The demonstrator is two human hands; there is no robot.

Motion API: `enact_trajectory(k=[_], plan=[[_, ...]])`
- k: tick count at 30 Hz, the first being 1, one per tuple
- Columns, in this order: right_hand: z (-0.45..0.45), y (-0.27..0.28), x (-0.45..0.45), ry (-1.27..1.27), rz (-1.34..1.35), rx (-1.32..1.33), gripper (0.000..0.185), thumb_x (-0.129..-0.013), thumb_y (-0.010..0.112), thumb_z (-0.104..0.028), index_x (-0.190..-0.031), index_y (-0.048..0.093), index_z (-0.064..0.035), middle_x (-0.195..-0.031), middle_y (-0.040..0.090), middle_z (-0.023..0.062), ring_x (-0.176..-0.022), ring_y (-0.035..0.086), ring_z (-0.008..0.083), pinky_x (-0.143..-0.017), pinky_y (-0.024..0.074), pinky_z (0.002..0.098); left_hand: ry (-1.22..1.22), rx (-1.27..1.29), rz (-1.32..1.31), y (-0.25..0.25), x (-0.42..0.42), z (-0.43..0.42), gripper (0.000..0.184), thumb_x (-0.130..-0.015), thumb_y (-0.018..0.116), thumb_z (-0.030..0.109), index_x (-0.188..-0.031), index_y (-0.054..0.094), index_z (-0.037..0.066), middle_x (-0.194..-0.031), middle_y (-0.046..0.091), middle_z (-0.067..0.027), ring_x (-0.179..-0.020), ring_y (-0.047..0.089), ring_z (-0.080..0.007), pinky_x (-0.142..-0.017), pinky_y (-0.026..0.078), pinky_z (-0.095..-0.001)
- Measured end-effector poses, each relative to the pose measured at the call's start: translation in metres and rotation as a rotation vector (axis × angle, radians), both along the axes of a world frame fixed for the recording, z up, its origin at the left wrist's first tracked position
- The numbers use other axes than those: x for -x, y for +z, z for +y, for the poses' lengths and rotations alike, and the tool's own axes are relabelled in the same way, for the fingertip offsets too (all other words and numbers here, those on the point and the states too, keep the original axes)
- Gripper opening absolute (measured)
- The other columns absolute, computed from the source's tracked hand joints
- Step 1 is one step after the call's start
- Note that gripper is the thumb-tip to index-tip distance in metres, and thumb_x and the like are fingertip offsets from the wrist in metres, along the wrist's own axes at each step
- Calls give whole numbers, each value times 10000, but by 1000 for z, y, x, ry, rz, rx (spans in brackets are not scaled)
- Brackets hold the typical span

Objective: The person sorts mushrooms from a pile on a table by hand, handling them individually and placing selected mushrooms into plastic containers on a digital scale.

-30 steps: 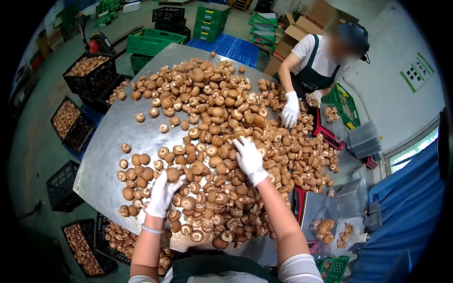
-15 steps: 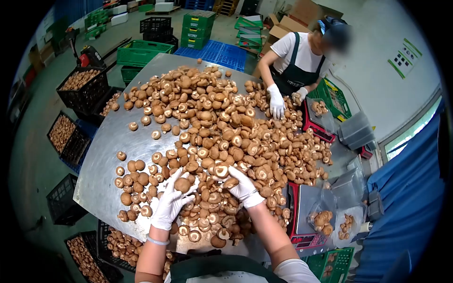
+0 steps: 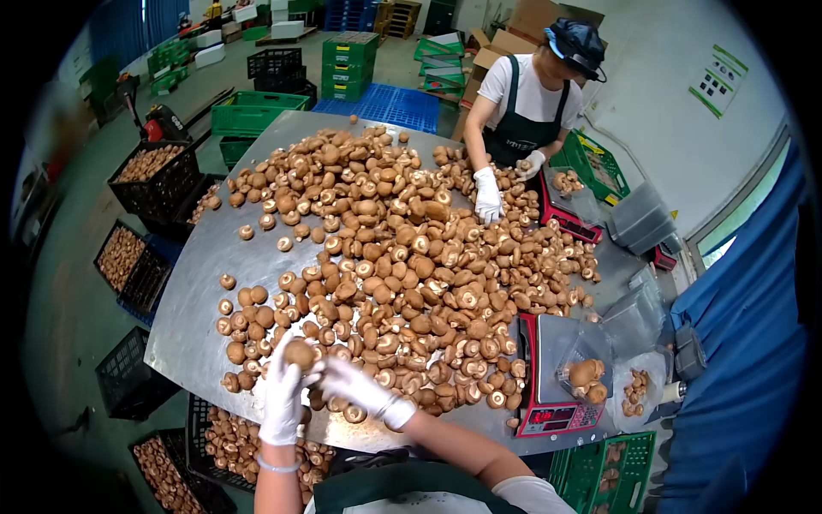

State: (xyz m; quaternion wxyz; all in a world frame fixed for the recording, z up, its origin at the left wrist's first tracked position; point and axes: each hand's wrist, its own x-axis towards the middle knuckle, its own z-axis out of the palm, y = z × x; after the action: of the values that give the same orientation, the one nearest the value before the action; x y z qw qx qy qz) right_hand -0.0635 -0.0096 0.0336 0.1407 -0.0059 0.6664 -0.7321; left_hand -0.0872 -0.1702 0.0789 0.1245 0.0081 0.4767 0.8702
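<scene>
My left hand [image 3: 282, 394], in a white glove, is closed around a brown shiitake mushroom [image 3: 300, 354] above the near left part of the table. Close beside it, my gloved right hand [image 3: 355, 387] reaches across to the left, its fingers next to the left palm. Those fingers are blurred and partly hidden, so whether they hold anything does not show. A wide heap of loose shiitake mushrooms [image 3: 411, 283] spreads over the metal table [image 3: 193, 291], some cap up and others stem up, right up to both hands.
On the right, a red scale [image 3: 548, 418] carries a clear tub of mushrooms [image 3: 586, 377]. Across the table, a co-worker's gloved hand [image 3: 488, 197] touches the heap near a second scale [image 3: 572, 224]. Black crates of mushrooms [image 3: 147, 163] stand along the left side.
My right hand has moved left and down toward my left hand; the mushrooms it held no longer show. My left hand has shifted slightly left and down. The co-worker's hand has moved slightly.
</scene>
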Motion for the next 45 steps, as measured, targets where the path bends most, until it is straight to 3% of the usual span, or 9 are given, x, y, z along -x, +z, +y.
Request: enact_trajectory(k=[3,10,15,18,23,32,36,43,45], plan=[[3,18,8,368,197,-535,391,-902,589,-382,-1162,625,-92,-1115,647,123,-967,638,277,-881,486,370,95,68,37,10,-13,-24,605,-915,611,286,-1401,353,34,-1202,522,-104,-920,610,-150,-745,551,-255],[162,1,130,-559,415,-1291,543,-789,686,-418,-1192,565,-73,-1061,633,124,-899,642,296,-732,525,387,169,144,-51,-11,-39,-65,601,-954,540,297,-1453,284,80,-1261,482,-145,-965,607,-213,-748,528,-276],[192,-23,161,-238,36,-1596,544,-742,715,-469,-1082,577,-67,-985,648,147,-933,639,313,-759,525,398,105,31,-192,-33,-41,-53,512,-990,465,262,-1450,290,119,-1262,506,-136,-906,648,-257,-685,543,-292],[210,-28,144,-366,246,-1295,507,-813,674,-345,-1232,554,-86,-1098,644,156,-943,650,268,-810,516,358,40,-19,-231,-21,-41,-44,559,-938,522,202,-1445,299,127,-1250,523,-137,-993,631,-279,-739,553,-308],[199,20,67,-217,19,270,505,-925,587,-220,-1382,440,-62,-1298,548,97,-1040,585,165,-895,470,282,-83,-66,-188,-4,-34,-21,759,-809,655,68,-1453,253,78,-1313,465,-130,-1035,620,-246,-753,558,-257],[175,1,-16,-372,-3,1144,523,-1003,384,-370,-1389,379,-18,-1360,472,191,-1148,554,309,-864,530,417,-454,-145,-160,1,-25,60,674,-846,632,49,-1431,297,35,-1287,499,-125,-979,645,-226,-750,552,-246],[184,2,-52,-538,40,1118,470,-1005,364,-283,-1370,389,13,-1395,435,200,-1283,427,368,-1039,391,481,-561,-87,-213,-1,-43,103,575,-873,626,71,-1385,368,28,-1186,570,-76,-998,620,-159,-793,524,-231],[242,27,-135,-737,93,900,394,-978,445,-168,-1359,422,-68,-1276,539,150,-1100,583,296,-857,532,404,-610,124,12,2,-85,191,516,-831,607,-34,-1303,413,46,-1218,541,-87,-1098,553,-160,-956,448,-278],[270,47,-167,-856,248,464,386,-979,447,-155,-1351,430,-56,-1258,544,137,-1051,593,235,-858,527,346,-624,175,35,6,-99,220,531,-830,619,-21,-1310,404,46,-1242,523,-92,-1102,553,-172,-965,447,-286]])
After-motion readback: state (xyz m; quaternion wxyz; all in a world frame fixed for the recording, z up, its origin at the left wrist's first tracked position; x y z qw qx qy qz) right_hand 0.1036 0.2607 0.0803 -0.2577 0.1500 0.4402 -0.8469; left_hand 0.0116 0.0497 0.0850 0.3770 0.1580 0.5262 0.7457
